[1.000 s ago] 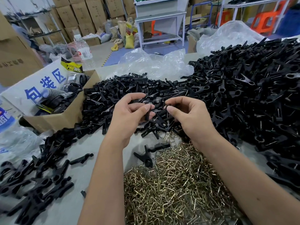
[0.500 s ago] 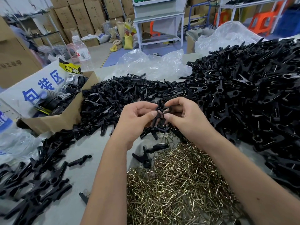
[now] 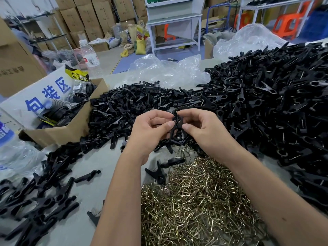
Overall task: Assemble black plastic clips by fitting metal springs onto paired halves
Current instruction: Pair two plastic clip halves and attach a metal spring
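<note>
Two black plastic clip halves [image 3: 176, 124] are held together upright above the middle of the table, pinched between the left hand [image 3: 150, 129] and the right hand [image 3: 202, 128]. Each grip is closed on the pair, with thumb and curled fingers pressed against the plastic from either side. Whether a metal spring is already seated on this pair cannot be told, since the fingers cover the joint.

Just below the hands, a heap of loose brass-coloured wire springs [image 3: 195, 201] is spread over the grey table [image 3: 85, 224], and one finished-looking black clip [image 3: 159, 173] lies at its edge. Behind the hands, a mound of loose black halves [image 3: 127, 107] is piled, apparently unpaired. To the right, a much larger heap of black clips showing glints of metal [image 3: 275, 103] is stacked, judged to be finished work. At the left, further black clips [image 3: 35, 201] are scattered.

Much appears done already, yet many halves and springs are left.
</note>
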A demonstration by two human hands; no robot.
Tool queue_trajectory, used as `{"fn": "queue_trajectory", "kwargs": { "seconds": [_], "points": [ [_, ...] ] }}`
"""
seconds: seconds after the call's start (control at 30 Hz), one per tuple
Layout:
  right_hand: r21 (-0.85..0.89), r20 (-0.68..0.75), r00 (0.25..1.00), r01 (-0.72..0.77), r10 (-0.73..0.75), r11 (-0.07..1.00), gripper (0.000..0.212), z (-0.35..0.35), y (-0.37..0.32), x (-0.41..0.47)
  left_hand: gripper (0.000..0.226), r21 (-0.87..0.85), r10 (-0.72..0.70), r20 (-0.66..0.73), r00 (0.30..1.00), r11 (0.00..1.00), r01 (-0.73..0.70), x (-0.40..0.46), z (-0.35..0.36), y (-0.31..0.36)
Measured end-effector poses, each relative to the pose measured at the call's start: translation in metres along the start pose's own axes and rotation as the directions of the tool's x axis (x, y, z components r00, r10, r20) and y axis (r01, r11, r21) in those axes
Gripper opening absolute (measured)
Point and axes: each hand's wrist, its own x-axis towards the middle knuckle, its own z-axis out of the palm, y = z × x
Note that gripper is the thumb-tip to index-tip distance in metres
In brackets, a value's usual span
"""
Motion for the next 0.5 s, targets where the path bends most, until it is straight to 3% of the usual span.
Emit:
{"fn": "queue_trajectory", "kwargs": {
  "seconds": [0.1, 0.27, 0.5],
  "points": [
    [0.018, -0.008, 1.000, -0.004, 0.004, 1.000, 0.024, 0.000, 0.000, 0.000, 0.019, -0.034, -0.001, 0.016, 1.000, 0.999, 0.002, -0.001, 0.000, 0.000],
    [0.045, 0.015, 0.999, 0.039, -0.040, 0.998, 0.024, -0.003, 0.000, -0.001, 0.030, -0.069, 0.003, 0.065, 0.998, 0.998, 0.001, -0.001, -0.002, -0.002],
    [0.268, 0.027, 0.999, 0.032, -0.040, 0.963, 0.020, -0.008, 0.003, 0.000, 0.031, -0.168, -0.013, 0.223, 0.975, 0.984, 0.052, -0.005, -0.016, 0.001]
  ]
}}
